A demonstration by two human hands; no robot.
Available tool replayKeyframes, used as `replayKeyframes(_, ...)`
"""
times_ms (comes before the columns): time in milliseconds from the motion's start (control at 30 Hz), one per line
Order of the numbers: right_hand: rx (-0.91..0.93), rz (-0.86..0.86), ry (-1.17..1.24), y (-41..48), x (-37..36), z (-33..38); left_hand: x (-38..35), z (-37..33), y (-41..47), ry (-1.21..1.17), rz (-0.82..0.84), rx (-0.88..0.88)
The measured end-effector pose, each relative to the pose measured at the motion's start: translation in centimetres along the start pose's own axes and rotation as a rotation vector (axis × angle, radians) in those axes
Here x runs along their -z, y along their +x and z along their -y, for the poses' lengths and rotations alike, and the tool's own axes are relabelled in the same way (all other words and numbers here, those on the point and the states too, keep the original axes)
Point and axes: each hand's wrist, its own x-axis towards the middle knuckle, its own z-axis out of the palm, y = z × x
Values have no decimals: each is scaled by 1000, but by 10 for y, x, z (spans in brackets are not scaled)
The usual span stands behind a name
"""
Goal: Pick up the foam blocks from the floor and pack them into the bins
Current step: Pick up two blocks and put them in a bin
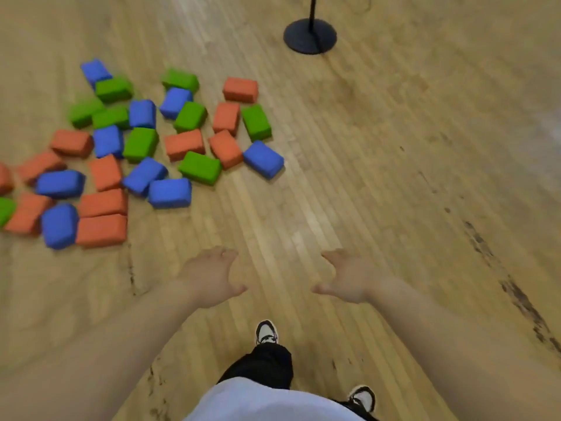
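left hand [209,276] spread wide, right hand [349,276] spread wide, both empty

A scuffed wooden floor [394,165] carries scattered foam blocks [142,147] and a black stand base [309,36]

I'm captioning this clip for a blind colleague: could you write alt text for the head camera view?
A person's left hand and right hand, both open and empty, are held out over a wooden floor. Orange, blue and green foam blocks lie scattered ahead to the left, and a black stand base sits farther off; no bins are in view.
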Motion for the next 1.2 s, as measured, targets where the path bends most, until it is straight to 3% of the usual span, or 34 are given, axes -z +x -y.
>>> replayKeyframes(267, 268, 59, -265, 111, 86, 192, 25, 167, -12, -281, -64, 308)
replayKeyframes(667, 568, 169, -568, 282, 199, 376, 88, 271, 41, -554, -101, 639)
replayKeyframes(1000, 676, 212, -705, 364, 279, 498, 155, 347, 78, -671, -156, 780)
replayKeyframes(1200, 642, 246, -722, 418, 291, 565, 182, 412, 115, -741, -158, 758)
